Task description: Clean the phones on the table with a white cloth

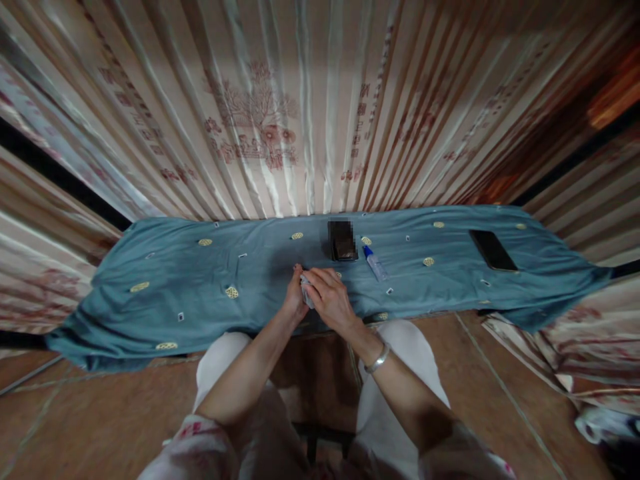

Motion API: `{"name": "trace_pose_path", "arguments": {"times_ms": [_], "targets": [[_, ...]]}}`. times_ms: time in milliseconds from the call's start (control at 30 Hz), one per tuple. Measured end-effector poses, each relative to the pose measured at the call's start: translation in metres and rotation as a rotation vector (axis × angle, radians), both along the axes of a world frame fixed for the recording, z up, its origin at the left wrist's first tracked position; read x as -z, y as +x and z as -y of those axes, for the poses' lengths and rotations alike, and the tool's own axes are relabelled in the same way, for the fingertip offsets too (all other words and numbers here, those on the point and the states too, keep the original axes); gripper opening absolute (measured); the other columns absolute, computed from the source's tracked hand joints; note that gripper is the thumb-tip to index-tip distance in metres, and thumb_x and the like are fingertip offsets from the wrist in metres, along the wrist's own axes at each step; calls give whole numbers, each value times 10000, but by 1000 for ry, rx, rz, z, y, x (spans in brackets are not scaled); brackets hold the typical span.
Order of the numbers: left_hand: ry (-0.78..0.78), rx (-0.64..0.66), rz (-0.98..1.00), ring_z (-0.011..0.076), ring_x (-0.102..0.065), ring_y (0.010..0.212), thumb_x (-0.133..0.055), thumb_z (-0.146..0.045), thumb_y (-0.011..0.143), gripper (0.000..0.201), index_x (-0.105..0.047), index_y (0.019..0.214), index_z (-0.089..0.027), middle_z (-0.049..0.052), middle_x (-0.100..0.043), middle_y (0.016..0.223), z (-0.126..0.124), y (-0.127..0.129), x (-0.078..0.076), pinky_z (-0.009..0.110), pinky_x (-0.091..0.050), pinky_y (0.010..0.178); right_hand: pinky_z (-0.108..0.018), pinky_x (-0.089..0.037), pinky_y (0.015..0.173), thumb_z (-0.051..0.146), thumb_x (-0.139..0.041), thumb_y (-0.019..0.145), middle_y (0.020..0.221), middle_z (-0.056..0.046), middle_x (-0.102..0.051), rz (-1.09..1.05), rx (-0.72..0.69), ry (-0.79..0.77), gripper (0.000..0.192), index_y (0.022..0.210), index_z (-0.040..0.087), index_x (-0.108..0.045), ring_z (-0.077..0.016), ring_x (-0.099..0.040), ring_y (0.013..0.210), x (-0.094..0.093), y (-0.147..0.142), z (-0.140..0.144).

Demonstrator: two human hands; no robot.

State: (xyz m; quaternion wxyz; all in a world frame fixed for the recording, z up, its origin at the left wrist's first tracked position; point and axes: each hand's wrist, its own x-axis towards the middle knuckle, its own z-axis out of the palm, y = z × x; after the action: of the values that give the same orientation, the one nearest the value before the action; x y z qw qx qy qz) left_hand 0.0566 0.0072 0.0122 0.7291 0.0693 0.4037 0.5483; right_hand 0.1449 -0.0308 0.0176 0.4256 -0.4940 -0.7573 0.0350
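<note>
both hands, left hand [295, 300] and right hand [330, 300], closed on a small pale cloth [306, 288] near the worktop's [175, 280] front edge; its long axis cannot be told.

You hold a small pale crumpled cloth [306, 288] between both hands, mostly hidden by your fingers, bunched upright just above the near edge of the blue sheet, in front of the dark case and small bottle.

Open cloth-covered bench [165, 280] left of the dark case [342, 241]. Just right of the case, blocked by a small bottle [374, 262]; farther right, clear up to a phone [493, 250].
</note>
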Motion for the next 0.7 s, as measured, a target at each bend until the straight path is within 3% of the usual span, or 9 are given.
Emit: {"name": "trace_pose_path", "arguments": {"times_ms": [100,233,433,700], "targets": [[91,-29,-19,50,-518,498,-609,-239,840,236,-529,634,-155,-61,-531,549,-1,2,4,169,-422,578,-392,-487,929,255,-452,954,1096,-104,-661,12,-2,-26,310,1197,203,-637,-235,-567,1017,-2,-2,1],[162,-66,-78,39,-487,475,-666,-201,790,186,-545,655,-156,-77,-530,546,-8,-4,1,156,-397,541,-402,-477,954,246,-440,955,1144,-125,-647,0,-12,-27,340,1240,179,-613,-241,-559,1050,-4,2,2],[11,3,-3,103,-541,469,-494,-386,902,331,-566,669,-161,-7,-588,566,-16,-12,-10,229,-454,533,-410,-454,997,255,-434,962,1187,-130,-636,38,-31,-63,365,1290,191,-579,-246,-555,1103,-1,10,1],[-15,25,54,126,-582,499,-384,-380,940,393,-599,695,-161,19,-634,596,-15,-16,-24,240,-480,547,-413,-478,992,277,-461,958,1204,-131,-634,40,-15,22,360,1280,183,-590,-245,-557,1117,7,14,-2]]}}
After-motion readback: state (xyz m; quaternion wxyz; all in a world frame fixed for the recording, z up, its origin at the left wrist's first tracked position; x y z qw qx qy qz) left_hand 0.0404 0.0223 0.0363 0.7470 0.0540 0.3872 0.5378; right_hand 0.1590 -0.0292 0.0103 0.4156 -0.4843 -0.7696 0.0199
